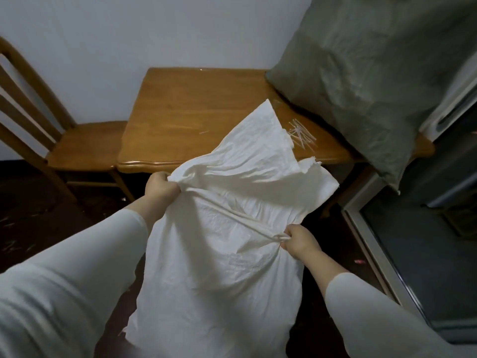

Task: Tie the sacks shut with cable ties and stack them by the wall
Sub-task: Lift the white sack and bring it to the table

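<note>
A full white sack point(219, 267) stands on the dark floor in front of me, its loose mouth flopping up over the table edge. My left hand point(161, 188) grips the sack's upper left edge. My right hand point(299, 240) pinches a folded seam of the cloth at the sack's right side. A small heap of white cable ties point(300, 135) lies on the wooden table point(196, 120), just right of the sack's mouth. A grey-green sack point(369, 73) leans upright at the table's right end, against the wall.
A wooden chair point(77, 148) stands left of the table, against the pale wall. A metal-framed glass door point(413, 254) runs along the right side. The dark floor point(38, 228) has small scraps on it.
</note>
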`<state>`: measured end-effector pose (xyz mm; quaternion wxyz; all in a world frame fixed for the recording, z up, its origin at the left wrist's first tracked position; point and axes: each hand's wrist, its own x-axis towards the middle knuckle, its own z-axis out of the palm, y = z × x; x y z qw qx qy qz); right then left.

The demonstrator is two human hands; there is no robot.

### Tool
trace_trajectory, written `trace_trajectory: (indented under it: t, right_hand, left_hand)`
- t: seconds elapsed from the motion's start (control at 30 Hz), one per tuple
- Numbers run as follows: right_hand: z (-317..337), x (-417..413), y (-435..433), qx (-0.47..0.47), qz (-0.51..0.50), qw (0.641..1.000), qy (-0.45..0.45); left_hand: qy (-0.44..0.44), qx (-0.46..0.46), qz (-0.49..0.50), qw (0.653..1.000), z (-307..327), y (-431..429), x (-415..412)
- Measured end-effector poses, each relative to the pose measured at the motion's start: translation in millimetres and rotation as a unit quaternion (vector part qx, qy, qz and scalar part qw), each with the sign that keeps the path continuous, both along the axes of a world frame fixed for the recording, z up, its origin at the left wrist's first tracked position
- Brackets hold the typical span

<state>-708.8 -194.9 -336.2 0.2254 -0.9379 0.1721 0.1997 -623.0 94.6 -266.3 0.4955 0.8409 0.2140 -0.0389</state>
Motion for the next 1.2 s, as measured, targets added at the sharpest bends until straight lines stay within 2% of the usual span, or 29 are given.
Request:
trace_trajectory:
  t: [0.37,0.57,0.8,0.9,1.07,1.13,1.2]
  right_hand:
    - [-41.8,27.8,14.5,-0.029,0.008,0.999,0.035]
    - [-101.0,8.8,30.0,-0.05,0.049,0.994,0.08]
    - [-140.4,0.6,29.4,0.023,-0.032,0.995,0.091]
    - [-128.0,2.0,23.9,0.087,-0.046,0.993,0.069]
    - [-70.7,4.2,11.4,0.205,-0.201,0.957,-0.051]
    - [-49.8,9.4,6.0,0.202,-0.188,0.956,-0.1]
    - [-34.8,20.0,2.3,0.158,-0.154,0.962,-0.163]
  left_hand:
    - [0.024,0.0,0.01,1.0,-39.3,15.6,13.2]
    - [0.09,0.057,-0.01,0.994,-106.8,35.5,-10.8]
    - [0.099,0.027,-0.008,0.995,-143.5,23.7,-24.9]
    - [0.094,0.019,-0.006,0.995,-136.9,20.4,-25.6]
    - [0.1,-0.002,-0.033,0.994,-115.8,14.5,-29.9]
    - [0.106,0.007,-0.034,0.994,-114.9,15.1,-30.2]
    - [0.114,0.017,-0.037,0.993,-115.5,17.6,-31.3]
